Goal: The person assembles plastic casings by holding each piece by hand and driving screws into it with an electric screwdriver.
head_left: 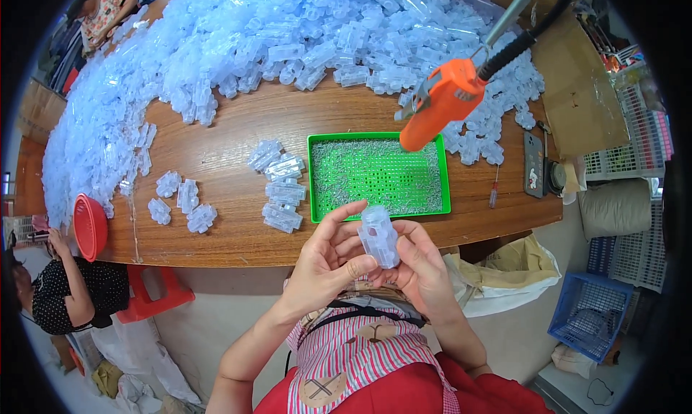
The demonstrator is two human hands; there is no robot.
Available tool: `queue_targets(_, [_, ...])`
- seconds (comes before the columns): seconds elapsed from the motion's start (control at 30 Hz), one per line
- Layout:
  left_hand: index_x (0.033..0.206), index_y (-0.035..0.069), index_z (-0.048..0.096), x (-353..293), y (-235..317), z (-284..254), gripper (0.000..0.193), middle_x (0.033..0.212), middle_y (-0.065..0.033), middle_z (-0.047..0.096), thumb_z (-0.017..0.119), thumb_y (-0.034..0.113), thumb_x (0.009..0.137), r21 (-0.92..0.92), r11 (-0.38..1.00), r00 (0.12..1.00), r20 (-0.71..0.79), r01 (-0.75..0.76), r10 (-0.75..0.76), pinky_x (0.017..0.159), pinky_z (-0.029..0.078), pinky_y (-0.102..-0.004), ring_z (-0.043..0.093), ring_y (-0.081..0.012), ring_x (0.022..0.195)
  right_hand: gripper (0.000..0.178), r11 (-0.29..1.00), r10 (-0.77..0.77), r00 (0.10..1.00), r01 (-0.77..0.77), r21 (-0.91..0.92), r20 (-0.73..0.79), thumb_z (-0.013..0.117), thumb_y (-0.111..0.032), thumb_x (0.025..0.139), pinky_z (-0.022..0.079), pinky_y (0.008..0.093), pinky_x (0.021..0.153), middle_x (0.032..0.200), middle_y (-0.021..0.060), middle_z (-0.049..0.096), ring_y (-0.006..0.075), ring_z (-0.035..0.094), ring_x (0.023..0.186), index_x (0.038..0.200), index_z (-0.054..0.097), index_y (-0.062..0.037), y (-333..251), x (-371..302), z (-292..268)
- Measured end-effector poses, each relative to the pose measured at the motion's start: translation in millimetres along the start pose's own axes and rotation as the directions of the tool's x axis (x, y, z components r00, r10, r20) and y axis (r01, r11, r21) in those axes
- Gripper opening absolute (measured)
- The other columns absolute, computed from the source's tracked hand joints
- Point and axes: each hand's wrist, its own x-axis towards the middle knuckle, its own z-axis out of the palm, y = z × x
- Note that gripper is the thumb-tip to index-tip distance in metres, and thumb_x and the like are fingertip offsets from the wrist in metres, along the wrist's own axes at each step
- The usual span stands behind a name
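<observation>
A clear, bluish plastic part (380, 239), roughly cylindrical with ribbed sides, is held upright just past the table's near edge. My left hand (324, 259) is closed on its left side, thumb against the lower part, index finger raised. From the right, my right hand (427, 266) grips it with the thumb on its side. Right behind the hands lies a shallow green tray (311, 187) holding many small metal screws (346, 154). Over the tray's right end hangs an orange electric screwdriver (447, 100) on a black cable.
A large heap of clear plastic parts (288, 32) covers the table's far side. Several similar parts (283, 192) stand left of the tray, others (187, 196) farther left. A red basket (90, 226) sits at the left edge, a small screwdriver (494, 194) at right. A person (65, 284) works at left.
</observation>
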Motion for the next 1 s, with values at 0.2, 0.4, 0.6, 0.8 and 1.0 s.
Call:
queue_targets(0.2, [0.138, 0.004, 0.030, -1, -3, 6, 0.069, 0.113, -0.0093, 0.043, 0.065, -0.004, 0.080, 0.066, 0.998, 0.998, -0.055, -0.001, 0.005, 0.092, 0.049, -0.0304, 0.052, -0.0214, 0.112, 0.037, 0.823, -0.361, 0.932, 0.304, -0.480, -0.027, 0.048, -0.015, 0.094, 0.046, 0.0251, 0.076, 0.116, 0.0104, 0.050, 0.0137, 0.053, 0.097, 0.127, 0.040, 0.0005, 9, 0, -4])
queue_targets(0.4, [0.135, 0.001, 0.035, -1, 0, 5, 0.064, 0.113, -0.0092, 0.044, 0.066, -0.003, 0.080, 0.127, 0.990, 0.997, -0.054, 0.055, -0.049, 0.086, 0.053, -0.0294, 0.055, -0.0193, 0.105, 0.041, 0.438, -0.396, 0.912, 0.293, -0.850, 0.110, 0.053, -0.014, 0.089, 0.046, 0.0295, 0.077, 0.111, 0.0147, 0.055, 0.0207, 0.055, 0.088, 0.126, 0.048, 0.0031, -6, -4, 8])
queue_targets(0.6, [0.135, 0.000, 0.035, 0, -3, -4, 0.062, 0.116, -0.0096, 0.050, 0.065, -0.002, 0.081, 0.024, 0.990, 0.990, -0.022, 0.142, -0.141, 0.082, 0.053, -0.0273, 0.056, -0.0161, 0.100, 0.039, 0.102, -0.458, 0.843, 0.366, -0.925, 0.283, 0.053, -0.012, 0.087, 0.045, 0.0360, 0.074, 0.094, 0.0186, 0.059, 0.0291, 0.055, 0.082, 0.121, 0.050, 0.0083, -1, 0, 9])
queue_targets(0.8, [0.138, 0.002, 0.033, 0, -11, -14, 0.065, 0.124, -0.0092, 0.051, 0.063, -0.004, 0.081, -0.005, 0.984, 0.984, 0.007, 0.177, -0.177, 0.089, 0.047, -0.0273, 0.054, -0.0160, 0.108, 0.040, 0.084, -0.440, 0.848, 0.367, -0.927, 0.296, 0.054, -0.011, 0.087, 0.045, 0.0363, 0.073, 0.093, 0.0188, 0.059, 0.0294, 0.054, 0.081, 0.120, 0.050, 0.0094, 2, 2, 7])
queue_targets(1.0, [0.142, 0.007, 0.025, -4, -14, -14, 0.074, 0.122, -0.0140, 0.052, 0.065, -0.001, 0.080, 0.244, 0.968, 0.994, -0.107, 0.056, -0.031, 0.086, 0.049, -0.0282, 0.057, -0.0157, 0.104, 0.045, 0.655, -0.247, 0.969, 0.179, -0.734, 0.016, 0.048, -0.015, 0.092, 0.043, 0.0298, 0.087, 0.112, 0.0130, 0.055, 0.0209, 0.054, 0.102, 0.133, 0.039, 0.0021, 12, 9, 4])
